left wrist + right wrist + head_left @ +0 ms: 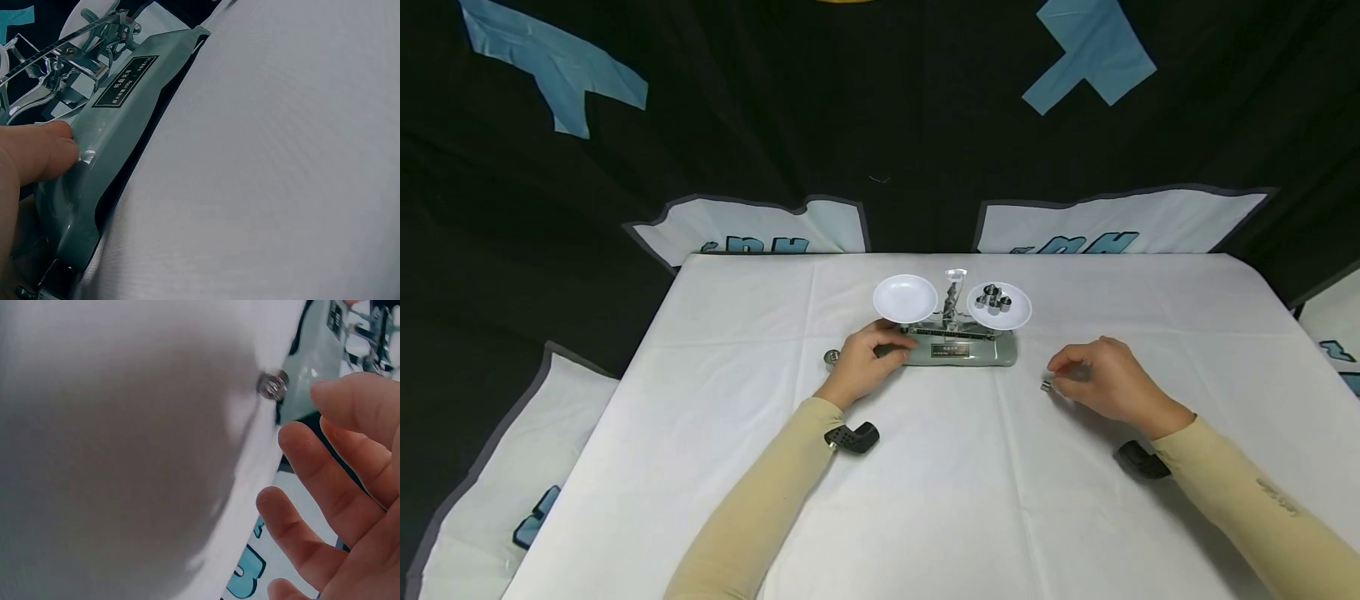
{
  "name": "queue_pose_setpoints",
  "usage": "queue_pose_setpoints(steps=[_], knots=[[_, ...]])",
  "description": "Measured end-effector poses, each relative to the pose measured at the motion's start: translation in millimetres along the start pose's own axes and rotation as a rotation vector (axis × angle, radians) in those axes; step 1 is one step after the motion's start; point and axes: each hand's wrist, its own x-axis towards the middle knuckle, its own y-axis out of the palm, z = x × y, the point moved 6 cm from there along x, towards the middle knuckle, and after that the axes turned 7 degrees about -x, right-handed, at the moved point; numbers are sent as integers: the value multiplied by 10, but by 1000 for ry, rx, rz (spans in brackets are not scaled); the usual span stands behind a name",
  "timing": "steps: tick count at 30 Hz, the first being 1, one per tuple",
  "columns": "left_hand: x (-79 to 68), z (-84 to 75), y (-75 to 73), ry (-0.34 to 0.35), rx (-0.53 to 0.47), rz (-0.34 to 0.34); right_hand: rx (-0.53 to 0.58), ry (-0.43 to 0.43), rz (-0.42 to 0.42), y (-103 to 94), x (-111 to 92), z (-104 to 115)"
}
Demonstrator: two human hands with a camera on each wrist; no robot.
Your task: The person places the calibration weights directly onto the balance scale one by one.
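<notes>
A green-based balance scale (964, 351) with two white pans stands towards the back of the table. My left hand (862, 360) holds the left end of its base; in the left wrist view fingertips (57, 150) rest on the green top. Several small metal weights (994, 300) stand in the right pan, while the left pan (905, 298) holds nothing. My right hand (1101, 379) hovers over the cloth to the right, fingers loosely bent and apart. Just beyond its fingertips (294, 434) a small metal weight (273, 385) sits on the table.
Another round metal weight (831, 357) lies just left of my left hand. White cloth (940, 500) covers the table, whose far edge meets a black curtain (917, 125) with blue and white patches.
</notes>
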Motion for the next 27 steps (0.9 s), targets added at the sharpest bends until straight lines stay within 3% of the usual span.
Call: queue_pose_setpoints(steps=[13,27], knots=[[13,-14,3,0,-4,10,-18,-23,77,127,32,63],[2,-4,-6,-10,-11,11,-113,-54,68,171,90,173]])
